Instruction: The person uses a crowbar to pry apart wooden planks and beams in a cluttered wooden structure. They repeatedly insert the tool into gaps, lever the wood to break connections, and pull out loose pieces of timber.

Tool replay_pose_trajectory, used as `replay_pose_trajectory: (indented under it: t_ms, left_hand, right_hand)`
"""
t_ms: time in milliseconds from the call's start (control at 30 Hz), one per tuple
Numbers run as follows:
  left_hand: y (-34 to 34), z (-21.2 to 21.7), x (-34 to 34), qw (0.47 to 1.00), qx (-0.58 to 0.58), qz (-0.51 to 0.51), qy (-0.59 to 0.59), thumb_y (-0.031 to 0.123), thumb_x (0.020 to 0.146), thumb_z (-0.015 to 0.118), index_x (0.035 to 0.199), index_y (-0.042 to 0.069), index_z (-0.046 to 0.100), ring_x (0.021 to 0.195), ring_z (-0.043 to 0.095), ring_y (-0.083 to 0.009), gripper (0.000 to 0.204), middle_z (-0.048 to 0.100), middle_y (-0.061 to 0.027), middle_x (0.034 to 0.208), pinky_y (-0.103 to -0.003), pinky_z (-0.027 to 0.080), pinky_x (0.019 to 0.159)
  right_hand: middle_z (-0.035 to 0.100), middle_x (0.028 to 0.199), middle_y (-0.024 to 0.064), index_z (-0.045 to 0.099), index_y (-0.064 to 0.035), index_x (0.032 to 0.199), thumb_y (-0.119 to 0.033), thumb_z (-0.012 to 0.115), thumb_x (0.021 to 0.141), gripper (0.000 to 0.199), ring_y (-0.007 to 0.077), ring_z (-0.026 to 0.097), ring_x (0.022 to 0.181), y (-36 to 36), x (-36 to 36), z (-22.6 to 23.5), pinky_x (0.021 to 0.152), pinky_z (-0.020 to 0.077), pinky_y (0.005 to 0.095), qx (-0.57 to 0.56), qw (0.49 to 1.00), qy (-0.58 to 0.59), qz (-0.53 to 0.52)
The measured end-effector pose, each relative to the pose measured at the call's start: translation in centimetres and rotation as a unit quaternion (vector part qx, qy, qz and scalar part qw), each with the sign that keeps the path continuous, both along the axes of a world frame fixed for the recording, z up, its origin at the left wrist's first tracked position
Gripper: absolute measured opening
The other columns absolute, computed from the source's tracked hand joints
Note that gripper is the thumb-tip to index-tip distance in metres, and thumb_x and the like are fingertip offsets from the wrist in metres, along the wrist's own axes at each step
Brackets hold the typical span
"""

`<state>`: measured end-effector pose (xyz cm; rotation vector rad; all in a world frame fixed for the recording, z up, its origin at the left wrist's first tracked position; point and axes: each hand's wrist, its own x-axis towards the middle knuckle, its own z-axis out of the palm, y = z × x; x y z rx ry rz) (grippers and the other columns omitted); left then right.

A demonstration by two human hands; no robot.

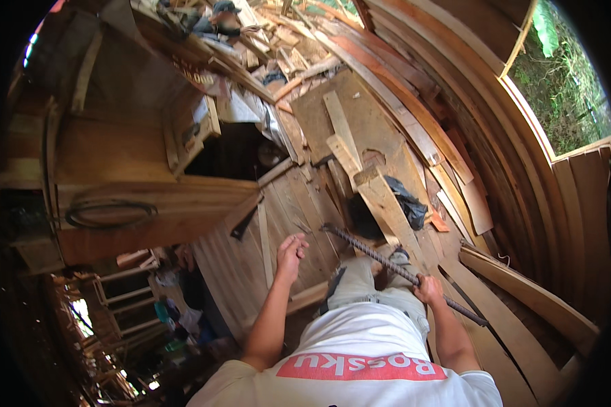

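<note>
My right hand is closed around a ribbed steel bar, gripping it past its middle. The bar slants across in front of my legs, its far end up and to the left, its near end down to the right. My left hand is raised left of the bar's far end, apart from it. Its fingers are curled together; a thin sliver shows near the fingertips, too small to name. Just beyond the bar, a narrow wooden plank slopes away from my legs, with a black plastic bag beside it.
Plank flooring lies at the left, below a wooden bench with a dark cable coil. A plywood sheet and heaped wood scraps lie ahead. Loose curved boards line the right side, under an open window.
</note>
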<state>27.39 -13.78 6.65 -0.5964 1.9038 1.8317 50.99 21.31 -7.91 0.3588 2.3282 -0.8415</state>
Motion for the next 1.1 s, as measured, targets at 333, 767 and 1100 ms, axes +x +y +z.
replay_pose_trajectory:
  t_ms: [333,767,1100]
  left_hand:
    - [-6.2,-7.3,2.8,0.998,-0.036,0.042,-0.002,0.013,0.101,0.048,0.115,0.002,0.059,0.070,0.054,-0.0078,0.021,0.065,-0.0049,0.088,-0.023,0.047,0.065]
    - [-12.0,-29.8,13.7,0.960,-0.173,-0.120,-0.186,0.012,0.097,0.045,0.095,0.002,0.062,0.091,0.067,-0.0247,0.020,0.069,-0.0158,0.099,-0.037,0.051,0.079]
    - [-12.7,-33.1,17.7,0.949,-0.167,-0.058,-0.261,0.019,0.093,0.053,0.101,0.002,0.064,0.089,0.063,-0.0237,0.022,0.067,-0.0159,0.096,-0.037,0.048,0.078]
  right_hand:
    - [0.068,0.094,0.0229,0.066,-0.0079,0.107,-0.026,0.066,0.076,0.035,0.0380,0.065,0.096,0.7,0.4,2.7,0.086,0.0507,0.0473,0.079,0.991,-0.106,0.022]
    - [0.067,0.091,0.0261,0.067,-0.0054,0.102,-0.028,0.060,0.079,0.033,0.0406,0.066,0.092,-2.4,-3.1,9.7,0.083,0.0505,0.0487,0.174,0.957,-0.231,0.014]
    - [0.067,0.092,0.0249,0.067,-0.0064,0.096,-0.030,0.063,0.077,0.030,0.0413,0.065,0.093,-8.0,-5.4,11.3,0.081,0.0497,0.0494,0.169,0.949,-0.265,-0.037]
